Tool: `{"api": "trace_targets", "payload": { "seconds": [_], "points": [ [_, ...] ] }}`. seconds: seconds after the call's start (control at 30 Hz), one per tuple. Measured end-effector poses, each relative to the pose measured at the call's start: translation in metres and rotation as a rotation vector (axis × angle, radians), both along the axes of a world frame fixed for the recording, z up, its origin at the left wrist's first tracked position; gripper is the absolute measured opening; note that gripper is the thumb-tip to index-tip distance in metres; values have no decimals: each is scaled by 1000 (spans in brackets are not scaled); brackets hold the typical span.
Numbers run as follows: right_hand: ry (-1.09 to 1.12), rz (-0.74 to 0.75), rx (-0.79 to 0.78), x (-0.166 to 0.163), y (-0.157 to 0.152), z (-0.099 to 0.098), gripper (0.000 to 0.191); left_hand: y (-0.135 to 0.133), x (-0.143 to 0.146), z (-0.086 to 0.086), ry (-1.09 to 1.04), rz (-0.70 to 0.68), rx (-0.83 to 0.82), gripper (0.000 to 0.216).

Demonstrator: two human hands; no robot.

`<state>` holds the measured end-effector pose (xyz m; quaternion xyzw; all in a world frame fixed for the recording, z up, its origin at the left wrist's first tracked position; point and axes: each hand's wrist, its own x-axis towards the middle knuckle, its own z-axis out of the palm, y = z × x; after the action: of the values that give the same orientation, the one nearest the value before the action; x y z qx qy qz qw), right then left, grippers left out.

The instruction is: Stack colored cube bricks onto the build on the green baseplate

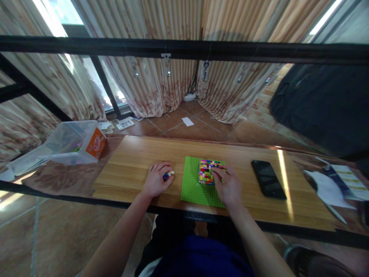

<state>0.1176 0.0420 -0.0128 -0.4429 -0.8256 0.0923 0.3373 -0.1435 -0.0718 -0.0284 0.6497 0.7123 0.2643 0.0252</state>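
At the far left a clear bin (72, 142) lies tipped on its side, well apart from the work. Our left hand (155, 180) rests on the worktop (129, 161), curled loosely round a few small bricks (168, 175). A blue one and a pale tip show past the fingers.

Just right of it lies the green plate (191, 190), flat and square to the near edge. The block (206, 171) sits on the plate's far right part. Our right hand (227, 184) lies over the plate's right side with its fingertips on the block's right edge. We cannot tell whether they pinch a brick or only press.

To do this well, we judge it best to press straight down with the studs lined up. The heel of the right hand can weigh on the plate so it does not slide. The left hand should stay close, its bricks ready to hand.

The block is a low, flat slab of many small bricks in pink, yellow, green, blue and red, its top roughly level.

Farther right lie a dark phone (268, 179) and some papers (331, 188).
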Motion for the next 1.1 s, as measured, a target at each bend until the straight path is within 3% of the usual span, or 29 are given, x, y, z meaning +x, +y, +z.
{"api": "trace_targets", "payload": {
  "seconds": [0.3, 0.57, 0.83, 1.1],
  "points": [
    [243, -58, -200, 2, 4, 4, 35, 1, 0, 0, 5, 6, -1, 16],
    [217, -167, -238, -10, 14, 5, 42, 1, 0, 0, 7, 5, -12, 16],
    [191, -155, -98, -9, 13, -10, 37, 1, 0, -2, -22, 11, -24, 18],
    [139, -96, 10, -14, 10, -8, 32, 1, 1, 0, -27, -5, -28, 19]
  ]
}}
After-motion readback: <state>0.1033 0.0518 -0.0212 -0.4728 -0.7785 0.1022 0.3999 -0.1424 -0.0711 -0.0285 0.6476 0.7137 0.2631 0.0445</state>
